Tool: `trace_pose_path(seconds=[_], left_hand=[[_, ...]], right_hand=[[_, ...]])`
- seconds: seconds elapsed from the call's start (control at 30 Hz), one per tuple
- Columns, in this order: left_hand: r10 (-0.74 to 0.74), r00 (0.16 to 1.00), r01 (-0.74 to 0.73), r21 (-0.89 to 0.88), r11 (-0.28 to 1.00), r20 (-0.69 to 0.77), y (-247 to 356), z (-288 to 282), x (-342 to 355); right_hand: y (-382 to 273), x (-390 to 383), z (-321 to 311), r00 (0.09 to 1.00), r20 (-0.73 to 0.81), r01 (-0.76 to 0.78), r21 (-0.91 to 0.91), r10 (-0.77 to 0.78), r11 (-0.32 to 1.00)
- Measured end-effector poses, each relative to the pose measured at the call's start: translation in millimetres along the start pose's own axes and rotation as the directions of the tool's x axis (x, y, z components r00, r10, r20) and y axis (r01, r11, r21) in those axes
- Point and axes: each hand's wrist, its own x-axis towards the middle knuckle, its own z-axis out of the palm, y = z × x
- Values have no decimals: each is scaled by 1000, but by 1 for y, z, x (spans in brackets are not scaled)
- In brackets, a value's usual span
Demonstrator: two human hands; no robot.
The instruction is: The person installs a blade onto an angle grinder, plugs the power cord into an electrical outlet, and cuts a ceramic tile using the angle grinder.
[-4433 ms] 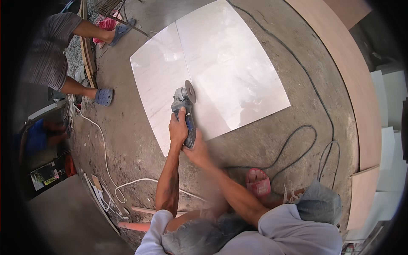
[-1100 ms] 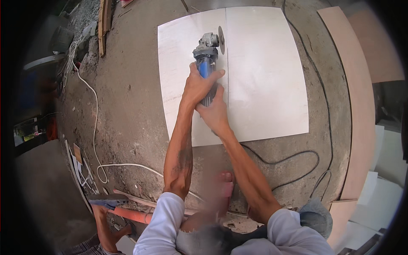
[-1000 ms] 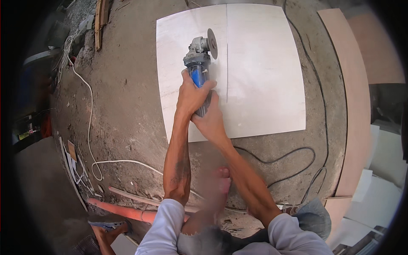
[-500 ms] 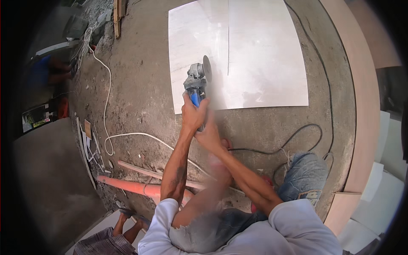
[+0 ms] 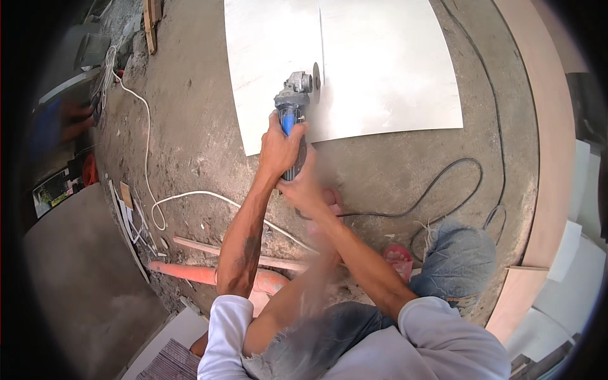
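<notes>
My left hand (image 5: 278, 147) is closed round the front of the body of an angle grinder (image 5: 290, 101), which has a grey metal head and a blue patch. Behind it, my right hand (image 5: 303, 189) grips the dark rear part of the same tool. The thin round disc (image 5: 316, 82) stands upright at the lower end of a dark straight slit (image 5: 322, 39) in a large white tile (image 5: 392, 76). Whether the disc touches the tile, I cannot tell. Pale dust blurs the space beside the grinder and over my right hand.
A black cord (image 5: 405, 214) loops across the concrete floor (image 5: 190, 136) on the right. White cable (image 5: 149, 126), an orange pipe (image 5: 183, 271) and a wooden strip (image 5: 196, 246) lie at left. White sheets (image 5: 560, 272) stand far right. Another person (image 5: 57, 126) is at the left edge.
The grinder's disc has moved right across the tile, up to the end of the slit. Both hands keep their grip. The whole view has shifted a little.
</notes>
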Motion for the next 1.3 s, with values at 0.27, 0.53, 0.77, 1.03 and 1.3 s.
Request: trace_pose_path(seconds=[0.27, 0.53, 0.77, 1.03, 1.3], left_hand=[[-14, 1000, 15, -38, 999, 20, 9, 4, 20], [-29, 997, 33, -69, 997, 65, 18, -1, 29], [3, 1000, -3, -17, 1000, 14, 19, 3, 33], [-37, 999, 38, -5, 999, 35, 15, 6, 36], [-14, 1000, 14, 2, 1000, 12, 15, 8, 38]], right_hand=[[-2, 14, -10, 998, -19, -66, -90, 64, 994], [-8, 26, -10, 994, -16, -112, -36, 111, 993], [-18, 29, -14, 986, -5, -167, -55, 167, 984], [-16, 28, -13, 987, -4, -162, -39, 162, 986], [-5, 29, -10, 988, -30, -151, -36, 150, 988]])
